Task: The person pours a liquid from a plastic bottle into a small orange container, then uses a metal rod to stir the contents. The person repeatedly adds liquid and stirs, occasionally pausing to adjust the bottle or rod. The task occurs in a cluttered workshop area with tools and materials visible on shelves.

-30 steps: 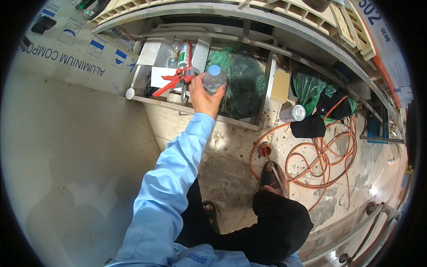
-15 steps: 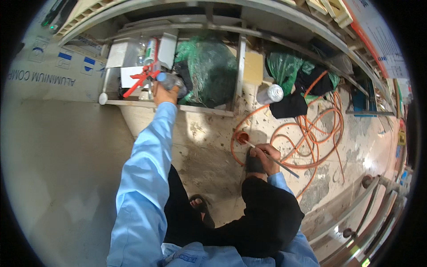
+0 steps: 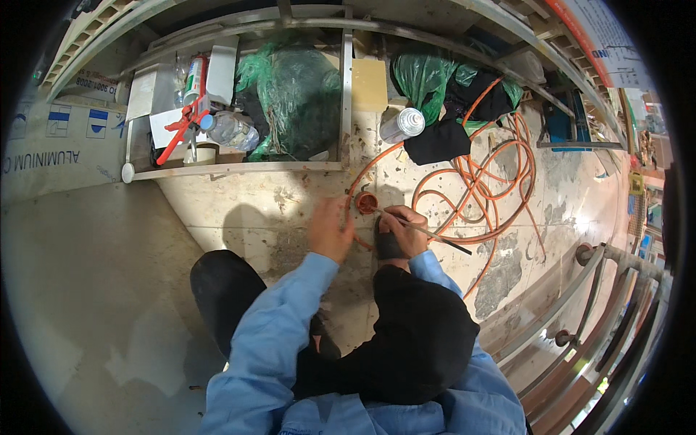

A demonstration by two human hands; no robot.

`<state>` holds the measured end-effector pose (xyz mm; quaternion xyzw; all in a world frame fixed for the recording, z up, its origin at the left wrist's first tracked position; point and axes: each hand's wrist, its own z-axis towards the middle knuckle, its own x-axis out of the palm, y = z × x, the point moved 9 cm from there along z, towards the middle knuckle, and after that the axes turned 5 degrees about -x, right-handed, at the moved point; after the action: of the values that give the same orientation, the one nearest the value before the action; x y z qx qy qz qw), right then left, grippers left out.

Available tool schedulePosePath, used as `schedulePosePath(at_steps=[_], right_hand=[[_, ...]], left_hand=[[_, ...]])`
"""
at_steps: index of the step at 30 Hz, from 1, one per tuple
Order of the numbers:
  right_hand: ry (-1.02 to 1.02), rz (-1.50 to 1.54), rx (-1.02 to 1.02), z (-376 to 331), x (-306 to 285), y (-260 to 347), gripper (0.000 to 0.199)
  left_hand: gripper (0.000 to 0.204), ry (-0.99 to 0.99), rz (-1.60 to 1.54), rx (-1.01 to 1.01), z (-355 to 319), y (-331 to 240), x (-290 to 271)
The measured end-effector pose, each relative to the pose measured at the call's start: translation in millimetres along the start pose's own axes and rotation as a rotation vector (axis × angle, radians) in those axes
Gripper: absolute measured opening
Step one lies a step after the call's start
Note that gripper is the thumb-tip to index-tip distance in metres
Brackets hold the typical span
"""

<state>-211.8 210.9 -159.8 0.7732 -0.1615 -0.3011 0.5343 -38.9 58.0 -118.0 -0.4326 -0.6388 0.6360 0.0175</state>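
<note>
The right hand (image 3: 407, 226) holds a thin rod (image 3: 451, 243) at a reddish cup (image 3: 365, 196) near the left hand (image 3: 330, 230).

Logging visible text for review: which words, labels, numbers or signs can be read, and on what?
Wording not copied here.
Pale panel, left: dark letters, partly legible; blue symbols.
White-and-red board, upper right: large letters legible, small print unreadable.
Tube, shirt: print too small.

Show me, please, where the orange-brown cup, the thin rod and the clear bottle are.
Orange-brown cup (image 3: 365, 198): head view, on its inner wall.
Thin rod (image 3: 451, 243): head view, on its dark end section.
Clear bottle (image 3: 235, 130): head view, on the middle of its body.
</note>
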Motion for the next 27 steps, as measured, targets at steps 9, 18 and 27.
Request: schedulePosePath(at_steps=[9,18,27], right_hand=[[0.044,-0.078,0.058,3,0,-7,0.015],[-0.086,-0.22,-0.248,17,-40,87,0.014],[-0.073,-0.448,-0.478,28,-66,237,0.014]], left_hand=[[0.073,0.146,0.24,0.053,30,63,112],[0.069,0.074,0.026,0.244,44,-1,87],[0.064,-0.04,-0.066,0.47,60,-102,4]])
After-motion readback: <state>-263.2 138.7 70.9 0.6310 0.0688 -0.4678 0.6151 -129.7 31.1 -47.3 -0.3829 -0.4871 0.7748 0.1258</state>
